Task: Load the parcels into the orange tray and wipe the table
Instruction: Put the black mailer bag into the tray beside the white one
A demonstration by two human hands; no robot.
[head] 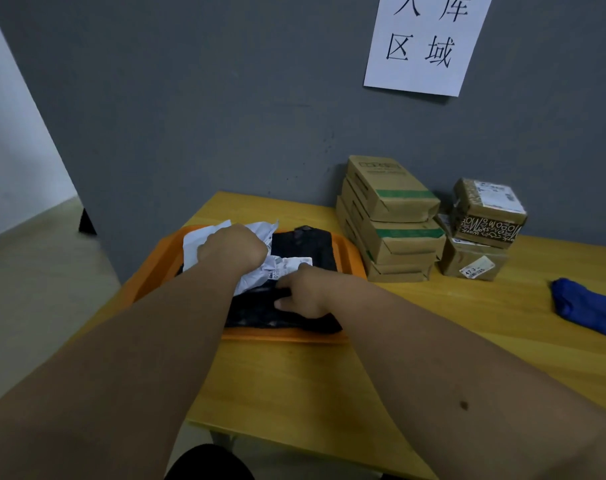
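The orange tray (156, 258) lies at the table's left end. Inside it are black plastic parcels (305, 244) and, on top, a white plastic parcel (260, 271) with a printed label. My left hand (232, 247) is closed on the white parcel's upper part. My right hand (305, 292) rests at that parcel's lower right edge, fingers pressing on the white parcel and the black parcel under it. A stack of three flat cardboard parcels (391, 220) and a stack of smaller cardboard boxes (481, 230) stand on the table to the tray's right.
A blue cloth (585, 306) lies crumpled at the right edge of the wooden table (294, 382). The grey wall (225, 116) behind carries a white paper sign (426, 43). The floor drops away to the left of the tray.
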